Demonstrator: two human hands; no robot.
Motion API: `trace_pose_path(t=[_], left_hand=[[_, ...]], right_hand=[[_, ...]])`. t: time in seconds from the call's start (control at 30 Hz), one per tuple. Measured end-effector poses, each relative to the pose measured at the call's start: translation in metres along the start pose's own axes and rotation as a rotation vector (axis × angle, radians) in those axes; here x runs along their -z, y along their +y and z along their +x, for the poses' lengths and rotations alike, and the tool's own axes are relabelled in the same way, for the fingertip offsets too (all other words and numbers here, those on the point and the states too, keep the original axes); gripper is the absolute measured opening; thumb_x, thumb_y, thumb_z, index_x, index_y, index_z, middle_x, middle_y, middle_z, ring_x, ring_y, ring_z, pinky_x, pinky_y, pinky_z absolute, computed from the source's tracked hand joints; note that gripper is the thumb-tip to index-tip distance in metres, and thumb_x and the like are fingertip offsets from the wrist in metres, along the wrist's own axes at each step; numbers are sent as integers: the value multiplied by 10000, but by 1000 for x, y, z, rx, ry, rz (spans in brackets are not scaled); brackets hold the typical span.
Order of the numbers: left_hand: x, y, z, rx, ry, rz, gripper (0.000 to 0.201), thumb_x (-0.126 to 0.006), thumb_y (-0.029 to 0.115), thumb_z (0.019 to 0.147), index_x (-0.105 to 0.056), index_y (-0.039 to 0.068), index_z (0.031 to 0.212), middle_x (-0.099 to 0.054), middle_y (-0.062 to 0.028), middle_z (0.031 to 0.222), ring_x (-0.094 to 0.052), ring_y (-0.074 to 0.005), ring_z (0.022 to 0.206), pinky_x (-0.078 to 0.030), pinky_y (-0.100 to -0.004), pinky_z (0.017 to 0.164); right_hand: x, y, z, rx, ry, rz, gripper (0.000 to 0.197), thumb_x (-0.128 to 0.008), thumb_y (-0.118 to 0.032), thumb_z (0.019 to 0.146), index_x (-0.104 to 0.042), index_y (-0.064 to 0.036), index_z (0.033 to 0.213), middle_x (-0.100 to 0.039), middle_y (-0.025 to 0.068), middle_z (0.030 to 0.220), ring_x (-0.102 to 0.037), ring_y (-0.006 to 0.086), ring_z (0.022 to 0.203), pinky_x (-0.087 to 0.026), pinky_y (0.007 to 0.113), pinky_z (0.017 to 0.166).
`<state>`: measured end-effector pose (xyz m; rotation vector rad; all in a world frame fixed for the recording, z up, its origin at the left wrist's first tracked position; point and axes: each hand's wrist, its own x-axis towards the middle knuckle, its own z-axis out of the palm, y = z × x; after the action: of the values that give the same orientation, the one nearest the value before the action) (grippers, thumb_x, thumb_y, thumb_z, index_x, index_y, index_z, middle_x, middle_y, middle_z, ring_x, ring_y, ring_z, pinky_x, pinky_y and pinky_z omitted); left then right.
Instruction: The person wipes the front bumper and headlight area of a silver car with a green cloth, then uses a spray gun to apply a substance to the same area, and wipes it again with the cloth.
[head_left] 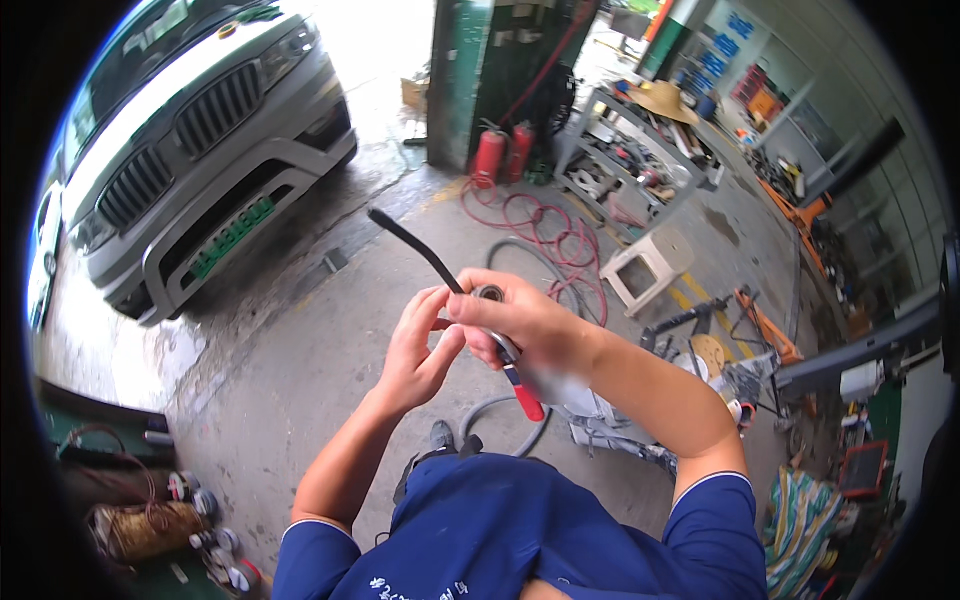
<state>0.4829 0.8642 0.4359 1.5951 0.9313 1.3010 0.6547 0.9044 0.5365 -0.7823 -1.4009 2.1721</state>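
Note:
Both bare hands meet in front of my chest. My left hand (408,352) is closed at the fingertips against my right hand, and what it pinches is mostly hidden. A black bent rod or tube (418,246) sticks out from between the hands, toward the upper left. My right hand (535,318) is wrapped round a metal tool with a red-tipped handle (528,400), which points down toward my body. By the right thumb and index finger shows a round metal ring or socket-like end (489,293). Whether rod and tool are one piece is hidden by the fingers.
A silver car (215,150) stands at the far left. Red fire extinguishers (489,155), a coiled red hose (545,230), a loaded shelf cart (630,160) and a cream stool (648,270) are ahead. Grey hose and scattered parts (620,430) lie on the floor at right.

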Motion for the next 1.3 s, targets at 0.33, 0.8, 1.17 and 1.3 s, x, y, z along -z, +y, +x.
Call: trace_pose_path(t=[0.33,0.8,1.17,1.3], left_hand=[[60,-31,-57,169,220,-181,149,-503,190,973,-502,41,974,-482,13,787,-447,-79,707,-403,-242,647],[64,7,-32,168,423,-25,224,-435,112,959,-502,4,1143,-525,7,796,-456,-66,708,-409,-234,658],[48,21,53,279,553,-127,414,-419,107,961,-369,13,1362,-541,-31,869,-453,-79,688,-415,-244,660],[51,27,70,221,521,-378,511,-409,118,958,-296,53,1452,-562,-42,937,-398,-35,627,-375,-188,601]], right_hand=[[-39,-11,49,69,-230,41,535,-511,-300,981,-333,-4,1391,-468,7,576,-464,108,468,-420,260,439],[-18,-112,157,668,-336,462,583,-266,-448,1028,-606,26,1043,-326,-32,561,-401,106,503,-385,263,458],[22,-142,228,488,-567,493,593,-303,-458,1024,-624,41,1013,-319,-26,555,-413,103,497,-387,254,446],[32,-148,245,403,-660,539,596,-315,-469,1018,-626,40,1010,-324,-31,562,-412,101,495,-386,250,430]])
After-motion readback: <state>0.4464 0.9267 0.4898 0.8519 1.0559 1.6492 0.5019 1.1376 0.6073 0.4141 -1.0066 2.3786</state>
